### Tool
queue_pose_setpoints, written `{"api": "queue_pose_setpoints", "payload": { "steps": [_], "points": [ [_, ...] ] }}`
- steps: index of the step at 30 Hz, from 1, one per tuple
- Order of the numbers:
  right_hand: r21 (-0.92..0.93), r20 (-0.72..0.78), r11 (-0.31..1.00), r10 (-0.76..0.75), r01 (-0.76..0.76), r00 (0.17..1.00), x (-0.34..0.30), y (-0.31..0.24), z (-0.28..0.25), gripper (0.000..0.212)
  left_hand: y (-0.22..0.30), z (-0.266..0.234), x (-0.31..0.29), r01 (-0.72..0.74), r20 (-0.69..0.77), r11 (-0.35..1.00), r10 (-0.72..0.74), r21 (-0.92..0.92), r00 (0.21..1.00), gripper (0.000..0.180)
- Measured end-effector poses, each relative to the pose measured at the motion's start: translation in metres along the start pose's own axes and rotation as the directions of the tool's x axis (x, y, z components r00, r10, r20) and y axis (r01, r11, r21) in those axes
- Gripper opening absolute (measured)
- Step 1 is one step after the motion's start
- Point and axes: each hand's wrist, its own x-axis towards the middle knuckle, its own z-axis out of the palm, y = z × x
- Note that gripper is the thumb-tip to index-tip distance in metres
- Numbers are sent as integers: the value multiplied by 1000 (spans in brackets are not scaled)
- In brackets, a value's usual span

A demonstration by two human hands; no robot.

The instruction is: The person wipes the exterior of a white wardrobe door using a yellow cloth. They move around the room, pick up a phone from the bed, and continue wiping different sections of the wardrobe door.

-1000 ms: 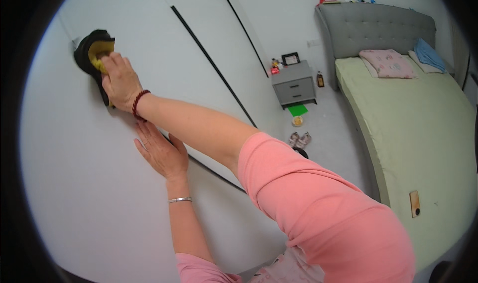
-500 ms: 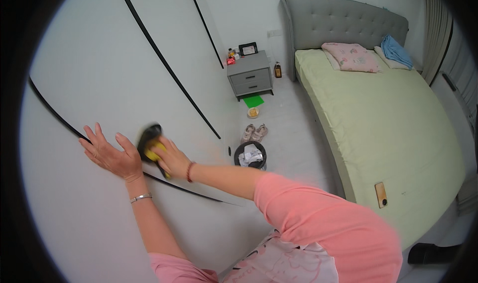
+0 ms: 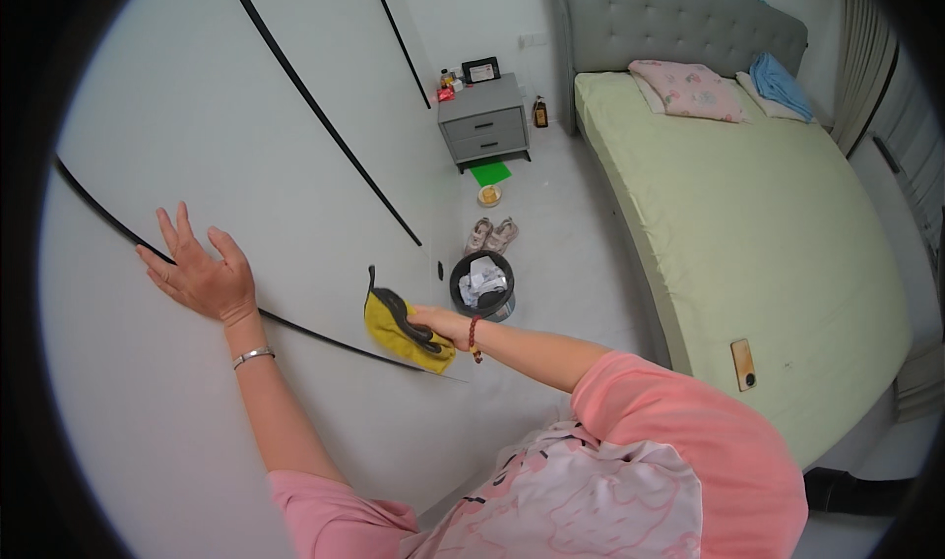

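Observation:
My left hand (image 3: 205, 276) lies against the white door panel (image 3: 295, 215) with fingers spread, its fingertips over a long black strip (image 3: 108, 220) on that surface. To its right, my right hand (image 3: 443, 325) grips a yellow cleaning cloth (image 3: 394, 337) with dark grey parts. Loosely bunched, the cloth hangs near the right end of the same black strip. A dark loop or corner sticks up from the cloth's top left. Part of my right fingers is hidden by the cloth's folds.
Beyond my right hand stand a black bin (image 3: 455, 288) with white paper in it, a pair of shoes (image 3: 490, 236), a small bowl (image 3: 489, 196) and a grey nightstand (image 3: 482, 118). A bed (image 3: 709, 224) fills the right side, a phone (image 3: 743, 364) on it.
My right hand has swung right and slightly down with the cloth, away from my left hand. The left hand stays on the panel, appearing slightly farther left and higher as the view shifted.

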Motion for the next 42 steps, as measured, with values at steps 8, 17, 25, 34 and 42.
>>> {"api": "queue_pose_setpoints", "payload": {
  "steps": [8,17,25,34,42],
  "points": [
    [-551,207,446,-746,705,633,50,-66,136,37,0,0,-3,-23,31,998,25,-50,999,44],
    [-863,197,161,-766,479,612,78,13,112,47,8,-3,-2,39,108,999,-39,2,993,40],
    [-212,-77,970,-135,116,988,-16,31,53,33,-3,-1,-8,24,206,998,-36,61,978,41],
    [629,150,770,-253,105,956,-156,21,-4,44,11,-36,1,106,232,992,-89,-63,969,42],
    [711,204,703,-213,5,956,-193,-9,-11,52,130,-162,-179,954,967,-185,140,236,-212,66]
  ]
}}
